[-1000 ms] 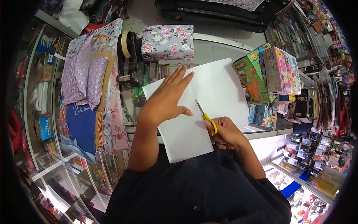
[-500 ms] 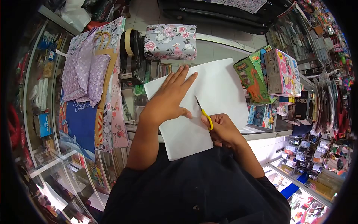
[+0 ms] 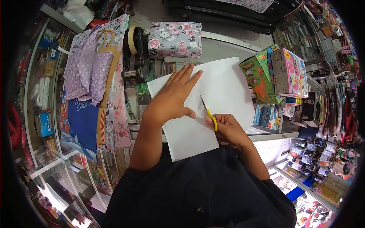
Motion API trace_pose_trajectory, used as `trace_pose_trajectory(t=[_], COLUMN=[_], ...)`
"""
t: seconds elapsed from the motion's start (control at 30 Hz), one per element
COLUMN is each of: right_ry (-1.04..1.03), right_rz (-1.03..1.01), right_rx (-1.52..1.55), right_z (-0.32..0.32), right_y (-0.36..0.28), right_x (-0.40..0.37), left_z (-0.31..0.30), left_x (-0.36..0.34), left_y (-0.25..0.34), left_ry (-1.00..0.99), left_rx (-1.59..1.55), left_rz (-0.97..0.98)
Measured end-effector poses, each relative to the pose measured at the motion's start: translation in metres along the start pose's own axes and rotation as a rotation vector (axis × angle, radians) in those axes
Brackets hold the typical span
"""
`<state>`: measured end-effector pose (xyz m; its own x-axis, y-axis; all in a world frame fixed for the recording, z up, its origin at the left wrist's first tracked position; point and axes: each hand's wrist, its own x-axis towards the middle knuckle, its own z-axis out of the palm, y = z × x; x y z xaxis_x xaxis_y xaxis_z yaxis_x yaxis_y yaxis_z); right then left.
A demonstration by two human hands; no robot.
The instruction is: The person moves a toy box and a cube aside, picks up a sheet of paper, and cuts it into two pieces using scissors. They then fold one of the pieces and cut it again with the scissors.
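Note:
A large sheet of white paper [image 3: 226, 83] lies on the glass counter, its lower end reaching past the front edge towards my dark shirt. Flat on the paper's left part rests my left hand [image 3: 171, 99], fingers stretched and thumb apart. My right hand [image 3: 230, 131] grips yellow-handled scissors [image 3: 208, 112] at the handle. The blades point up and away over the middle of the paper, close to my left thumb. Whether the blades are parted or cut into the sheet cannot be made out. Some right fingers are hidden behind the palm and the paper's edge.
Beyond the paper sits a floral-wrapped box [image 3: 175, 40], beside a black tape dispenser [image 3: 135, 57] with a tape roll. Gift bags [image 3: 81, 121] lie at the left. A green dinosaur box [image 3: 258, 78] and a pink toy box [image 3: 289, 74] stand at the right.
The view has shifted slightly. Both hands, the scissors and the paper keep nearly the same places relative to one another.

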<state>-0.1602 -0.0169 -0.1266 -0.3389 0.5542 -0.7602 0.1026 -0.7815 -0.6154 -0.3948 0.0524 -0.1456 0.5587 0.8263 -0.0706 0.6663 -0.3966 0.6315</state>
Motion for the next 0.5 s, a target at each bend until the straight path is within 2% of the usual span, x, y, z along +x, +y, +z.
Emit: trace_pose_trajectory(t=[0.23,0.5], right_ry=[0.005,0.082], right_rz=[0.002,0.033], right_rx=[-0.032,-0.074], right_z=[0.0003,0.0], right_y=[-0.0044,-0.0015], right_x=[-0.0022,0.001], left_z=[-0.0018,-0.0035], left_x=[0.0006,0.0028], left_y=[-0.0003,-0.0004], left_ry=[0.0,0.103], left_rx=[0.014,-0.07], left_rz=[0.002,-0.007])
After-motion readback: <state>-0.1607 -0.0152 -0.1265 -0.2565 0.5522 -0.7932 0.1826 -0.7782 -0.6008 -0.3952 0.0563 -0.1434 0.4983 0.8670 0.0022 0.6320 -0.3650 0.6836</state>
